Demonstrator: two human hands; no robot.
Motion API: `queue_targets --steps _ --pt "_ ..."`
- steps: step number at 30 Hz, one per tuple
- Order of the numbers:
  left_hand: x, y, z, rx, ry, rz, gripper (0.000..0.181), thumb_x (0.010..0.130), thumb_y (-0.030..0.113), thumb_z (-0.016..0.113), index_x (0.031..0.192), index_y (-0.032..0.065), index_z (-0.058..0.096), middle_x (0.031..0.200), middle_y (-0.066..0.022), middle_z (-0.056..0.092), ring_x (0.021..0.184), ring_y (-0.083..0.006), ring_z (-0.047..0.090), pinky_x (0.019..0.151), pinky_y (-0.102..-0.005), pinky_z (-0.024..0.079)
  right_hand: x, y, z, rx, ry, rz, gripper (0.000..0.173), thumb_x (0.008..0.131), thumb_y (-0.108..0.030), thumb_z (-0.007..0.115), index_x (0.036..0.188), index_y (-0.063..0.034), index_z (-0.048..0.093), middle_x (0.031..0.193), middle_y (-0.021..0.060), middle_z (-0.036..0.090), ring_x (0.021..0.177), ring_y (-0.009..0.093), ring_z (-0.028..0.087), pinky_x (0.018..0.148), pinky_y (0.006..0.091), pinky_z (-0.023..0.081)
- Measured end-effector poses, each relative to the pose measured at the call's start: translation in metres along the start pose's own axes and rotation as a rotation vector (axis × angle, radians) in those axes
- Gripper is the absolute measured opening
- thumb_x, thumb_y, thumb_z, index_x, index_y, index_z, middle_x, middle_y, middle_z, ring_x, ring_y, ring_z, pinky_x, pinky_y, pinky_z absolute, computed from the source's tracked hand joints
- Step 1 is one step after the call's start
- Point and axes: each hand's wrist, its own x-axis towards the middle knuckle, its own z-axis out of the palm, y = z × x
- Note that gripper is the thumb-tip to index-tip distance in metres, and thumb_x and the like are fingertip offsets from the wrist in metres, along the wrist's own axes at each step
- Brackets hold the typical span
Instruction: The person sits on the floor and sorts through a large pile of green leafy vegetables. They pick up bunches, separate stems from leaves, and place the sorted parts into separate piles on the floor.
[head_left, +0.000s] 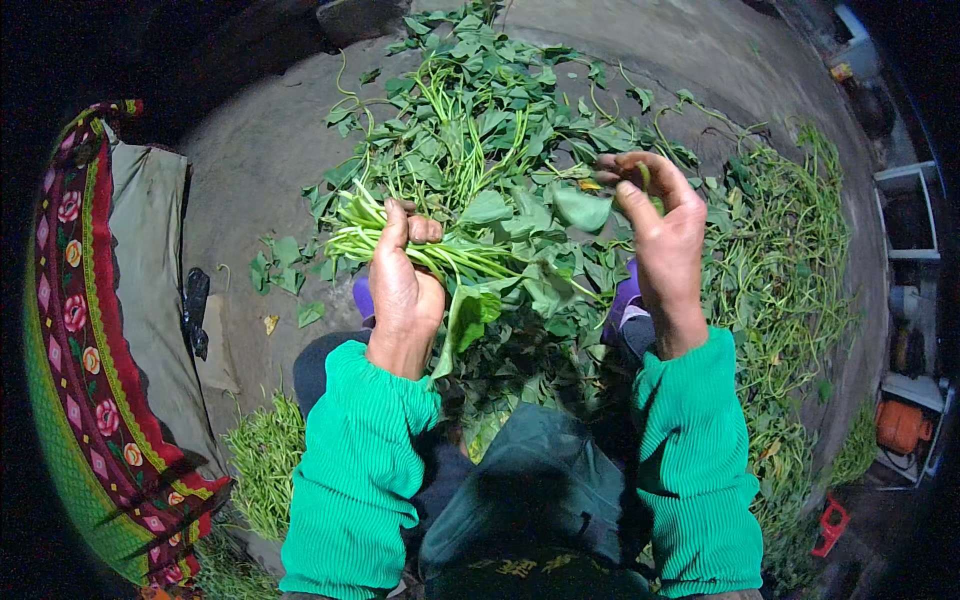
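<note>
My left hand (407, 274) is closed around a bundle of pale green leaf stems (472, 259). Their cut ends stick out to the left, and broad leaves (471, 319) hang on the right side. My right hand (660, 214) is raised to the right of the bundle, its fingers curled and the thumb apart from the fingertips. Bits of yellow-green show behind those fingers; whether they are gripped is unclear. A broad green leaf (583, 210) is beside the thumb tip. Beyond both hands spreads a heap of leafy vines (480, 127), which look like sweet potato greens.
Stripped vines (780, 285) lie piled along the right. A pile of short stems (266, 465) is at lower left, near a flowered cloth (82, 315). Purple shoes (621, 296) flank leaves on the concrete floor (247, 172). A red-handled tool (831, 526) and a white-framed rack (907, 214) stand right.
</note>
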Motion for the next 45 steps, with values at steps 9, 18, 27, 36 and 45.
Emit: queue_targets --steps 9,18,27,36,45 --pt "-0.011 -0.010 0.016 0.136 -0.014 -0.008 0.024 0.087 0.025 0.048 0.092 0.0018 0.051 0.069 -0.0016 0.051 0.068 -0.0118 0.047 0.066 -0.0246 0.038 -0.048 0.013 0.045 -0.518 -0.539 -0.540 0.018 0.062 -0.003 0.064 0.078 -0.0033 0.057 0.071 0.0084 0.050 0.069 0.024 0.050 0.059 0.0334 0.040" --pt "-0.008 -0.009 -0.001 0.051 -0.015 -0.194 0.021 0.087 0.025 0.046 0.094 0.0063 0.052 0.080 -0.0034 0.057 0.077 -0.0153 0.051 0.073 -0.0284 0.042 -0.053 0.023 0.045 -0.636 -0.446 -0.460 0.017 0.066 -0.006 0.061 0.081 -0.0034 0.054 0.078 0.0103 0.046 0.075 0.026 0.048 0.061 0.0363 0.036" --pt "-0.014 -0.012 0.002 0.061 -0.088 -0.168 0.023 0.088 0.024 0.045 0.099 0.0049 0.051 0.085 -0.0056 0.057 0.083 -0.0153 0.052 0.076 -0.0286 0.042 -0.054 0.032 0.049 -0.456 -0.430 -0.376 0.016 0.065 -0.001 0.063 0.079 0.0008 0.056 0.077 0.0129 0.051 0.072 0.029 0.052 0.061 0.0356 0.042" --pt "-0.013 -0.013 0.001 0.082 -0.116 -0.242 0.021 0.087 0.023 0.048 0.096 0.0039 0.052 0.076 -0.0028 0.056 0.072 -0.0111 0.051 0.069 -0.0241 0.040 -0.043 0.024 0.043 -0.301 -0.428 -0.203 0.007 0.070 -0.002 0.055 0.074 0.0040 0.054 0.069 0.0132 0.052 0.061 0.023 0.054 0.056 0.0301 0.042" --pt "-0.016 -0.019 0.007 0.020 -0.121 -0.289 0.021 0.086 0.022 0.051 0.091 0.0012 0.052 0.068 0.0002 0.049 0.066 -0.0093 0.045 0.067 -0.0212 0.036 -0.043 0.029 0.044 -0.057 -0.360 0.226 0.015 0.075 -0.010 0.053 0.076 0.0044 0.056 0.063 -0.0015 0.052 0.059 0.005 0.044 0.052 0.0224 0.037"
